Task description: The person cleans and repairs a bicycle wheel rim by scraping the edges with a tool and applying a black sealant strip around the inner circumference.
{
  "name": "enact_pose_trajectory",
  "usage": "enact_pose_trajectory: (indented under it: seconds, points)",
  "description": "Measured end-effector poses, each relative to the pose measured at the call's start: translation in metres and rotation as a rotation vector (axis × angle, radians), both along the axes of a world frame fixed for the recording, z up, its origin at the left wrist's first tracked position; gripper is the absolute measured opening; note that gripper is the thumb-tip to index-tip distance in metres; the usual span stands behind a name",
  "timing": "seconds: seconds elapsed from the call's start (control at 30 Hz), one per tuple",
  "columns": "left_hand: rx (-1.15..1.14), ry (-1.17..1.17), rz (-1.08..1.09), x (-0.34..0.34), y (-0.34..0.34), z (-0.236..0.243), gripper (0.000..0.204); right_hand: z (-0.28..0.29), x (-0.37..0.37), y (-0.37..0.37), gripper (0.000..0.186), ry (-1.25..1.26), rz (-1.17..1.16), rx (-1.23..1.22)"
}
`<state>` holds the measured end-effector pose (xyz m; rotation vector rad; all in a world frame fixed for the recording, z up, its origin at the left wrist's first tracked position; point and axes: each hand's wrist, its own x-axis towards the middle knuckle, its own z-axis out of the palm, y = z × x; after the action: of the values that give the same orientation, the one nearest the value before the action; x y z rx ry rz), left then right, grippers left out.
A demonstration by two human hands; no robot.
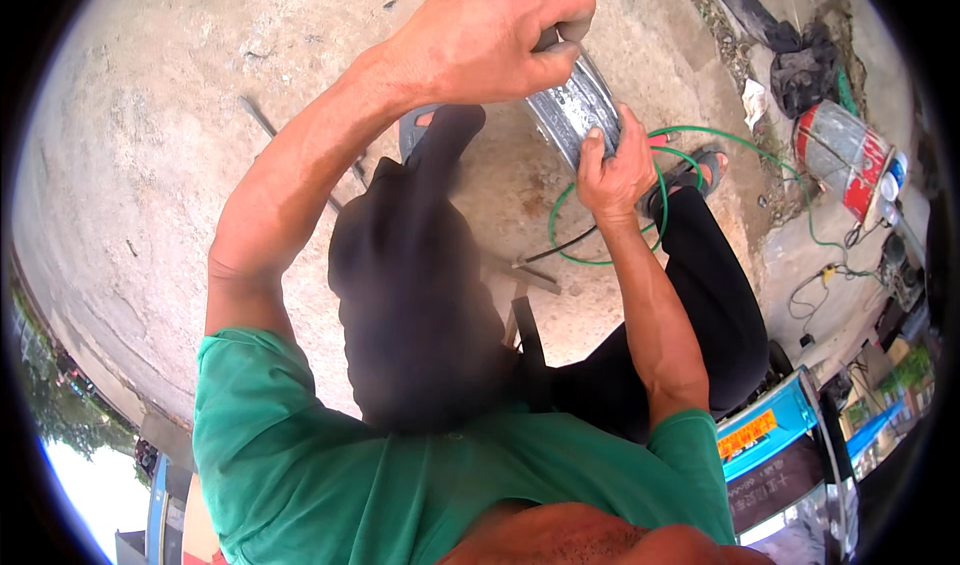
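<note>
A scuffed silver-grey metal piece (577,112), like a wheel rim seen edge-on, stands tilted between my hands. My right hand (620,170) is closed on its lower right part, thumb lying across the face. At its upper end my left hand (490,40) is curled shut. A dark bit shows between that thumb and fingers, too hidden to name. Beneath my right hand a thin green hose (560,250) lies in loops on the ground, with a red part (657,140) just beside the hand.
A long metal bar (258,115) lies on the concrete (150,165) at left, partly behind my leg. Farther right are a dented red-and-grey bucket (840,155), dark cloth (800,70) and cables (805,290). A blue vehicle panel (770,425) stands at lower right. My sandalled feet flank the work.
</note>
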<state>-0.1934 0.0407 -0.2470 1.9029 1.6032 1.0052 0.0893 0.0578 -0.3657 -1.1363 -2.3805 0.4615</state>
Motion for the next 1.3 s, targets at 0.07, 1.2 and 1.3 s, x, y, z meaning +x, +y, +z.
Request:
enact_pose_trajectory:
  seconds: [0.07,1.2,1.3]
  points:
    - [-0.108,-0.263,0.069,0.000,0.011,-0.013,0.009,0.004,-0.003,0.001,0.049,0.008,-0.016,-0.023]
    - [0.139,-0.989,0.383,0.025,0.020,-0.047,0.041,0.015,-0.071,0.011,0.036,-0.021,-0.071,-0.002]
    - [0.215,-1.039,0.283,0.029,0.011,-0.047,0.042,0.015,-0.071,0.009,0.035,-0.016,-0.044,-0.020]
